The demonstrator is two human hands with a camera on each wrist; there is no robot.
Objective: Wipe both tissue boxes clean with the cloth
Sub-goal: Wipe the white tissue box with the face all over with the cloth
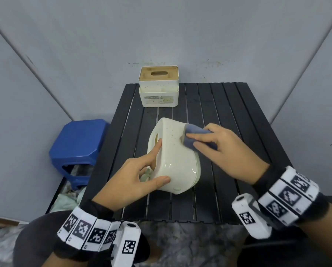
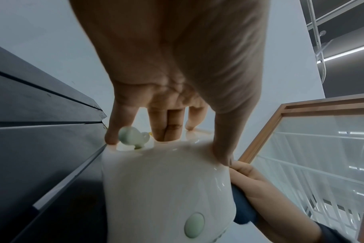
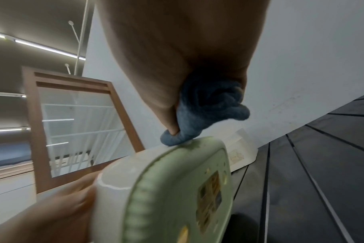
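Note:
A rounded cream tissue box (image 1: pixel 173 155) with a pale green base (image 3: pixel 177 197) lies tipped on its side in the middle of the black slatted table (image 1: pixel 228 116). My left hand (image 1: pixel 140 174) grips its near end, thumb on the side wall and two fingers in the slot (image 2: pixel 164 129). My right hand (image 1: pixel 224 151) holds a bunched blue-grey cloth (image 1: pixel 196 135) and presses it on the box's far upper edge (image 3: pixel 183 136). Specks dot the box wall. A second square white tissue box (image 1: pixel 159 87) with a wooden lid stands upright at the table's back.
A blue plastic stool (image 1: pixel 78 149) stands left of the table, with crumpled cloth (image 1: pixel 69 199) on the floor beneath. Grey partition walls (image 1: pixel 45 54) close in the back and sides. A wood-framed glass panel (image 3: pixel 77 123) shows in the wrist views.

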